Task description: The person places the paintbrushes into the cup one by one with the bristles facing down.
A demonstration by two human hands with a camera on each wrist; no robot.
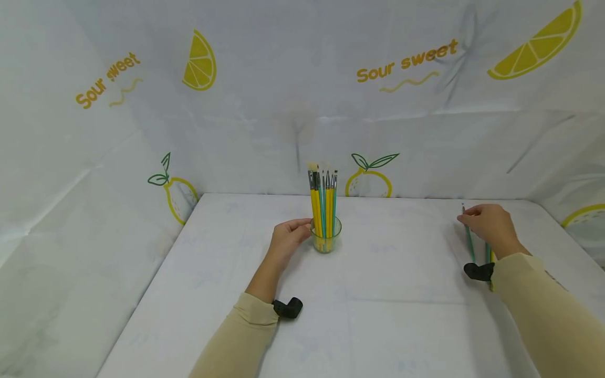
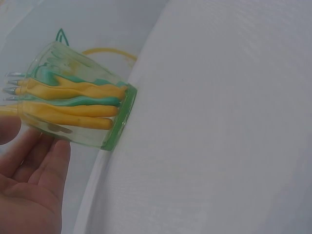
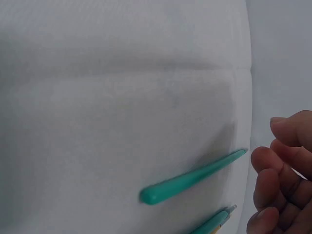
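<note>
A clear, green-tinted glass cup (image 1: 326, 244) stands upright on the white table, holding several yellow and teal paintbrushes (image 1: 328, 207), bristles up. My left hand (image 1: 287, 239) holds the cup's left side near the rim, thumb in front and fingers behind. In the left wrist view the brush handles (image 2: 83, 92) show through the wall of the glass. My right hand (image 1: 491, 224) is over a teal paintbrush (image 1: 469, 244) at the far right. The right wrist view shows that brush (image 3: 190, 185) lying on the cloth, its narrow end close to my loosely bent fingers (image 3: 265, 185), thumb apart.
Beside that brush lie more brushes, teal and yellow (image 1: 488, 253), partly hidden under my right wrist. A white backdrop (image 1: 264, 131) with lemon prints rises behind the table's back edge. The white cloth (image 1: 397, 336) has faint creases.
</note>
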